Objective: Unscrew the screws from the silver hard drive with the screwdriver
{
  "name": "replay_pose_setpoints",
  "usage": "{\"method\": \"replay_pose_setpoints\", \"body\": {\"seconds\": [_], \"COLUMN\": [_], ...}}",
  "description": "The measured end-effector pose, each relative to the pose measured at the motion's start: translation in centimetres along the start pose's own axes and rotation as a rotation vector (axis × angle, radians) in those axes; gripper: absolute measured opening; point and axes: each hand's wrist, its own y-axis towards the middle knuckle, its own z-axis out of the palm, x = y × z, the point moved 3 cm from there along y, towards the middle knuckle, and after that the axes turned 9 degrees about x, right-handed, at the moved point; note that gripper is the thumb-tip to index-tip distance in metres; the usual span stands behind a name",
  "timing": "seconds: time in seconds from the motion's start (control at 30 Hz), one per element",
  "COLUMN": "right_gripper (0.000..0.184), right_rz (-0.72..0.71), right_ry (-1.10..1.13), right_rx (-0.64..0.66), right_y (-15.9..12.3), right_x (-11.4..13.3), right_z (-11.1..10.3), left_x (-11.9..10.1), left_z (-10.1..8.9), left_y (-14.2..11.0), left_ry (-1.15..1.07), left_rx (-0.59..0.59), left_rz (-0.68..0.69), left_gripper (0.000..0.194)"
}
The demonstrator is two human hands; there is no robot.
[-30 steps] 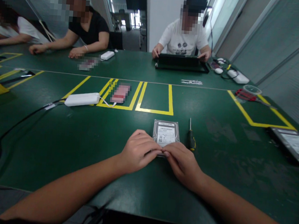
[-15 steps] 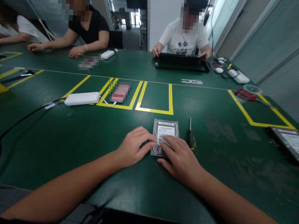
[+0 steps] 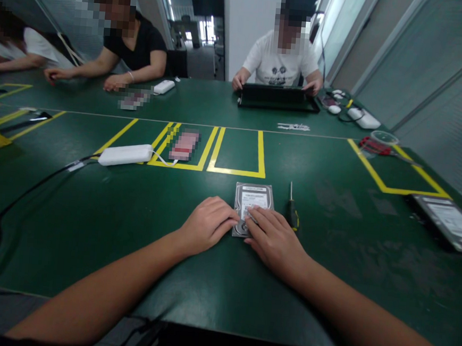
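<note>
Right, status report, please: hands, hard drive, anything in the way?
Left hand at hard drive's left edge. Right hand over its lower right. Drive flat on table. Screwdriver just right, not between hands and drive.

Bare L forearm and bare R forearm come from lower corners, converging at ctr. Bare L hand is palm down, w/ fingers bent; bare R hand, also palm down, has fingers extended, thumb apart below.

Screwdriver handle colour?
The screwdriver handle is dark, near black, with yellow at its butt end; the head view shows it best.
</note>
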Motion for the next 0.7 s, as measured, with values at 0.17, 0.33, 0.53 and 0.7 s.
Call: {"method": "replay_pose_setpoints", "body": {"seconds": [0.17,0.33,0.53,0.7], "right_gripper": [0.039,0.039,0.04,0.04], "right_rz": [0.019,0.014,0.019,0.016], "right_ry": [-0.004,-0.024,-0.037,-0.046], "right_rx": [-0.008,-0.025,-0.043,-0.049], "right_y": [0.17,0.35,0.45,0.55], "right_x": [-0.26,-0.24,-0.44,-0.53], "right_z": [0.08,0.12,0.17,0.18], "left_x": [0.19,0.16,-0.25,-0.32], "left_z": [0.18,0.05,-0.13,-0.01], "left_y": [-0.01,0.15,0.29,0.25], "left_ry": [0.027,0.062,0.086,0.116], "left_rx": [0.028,0.056,0.04,0.043], "left_rz": [0.032,0.08,0.111,0.131], "left_gripper": [0.013,0.014,0.012,0.012]}}
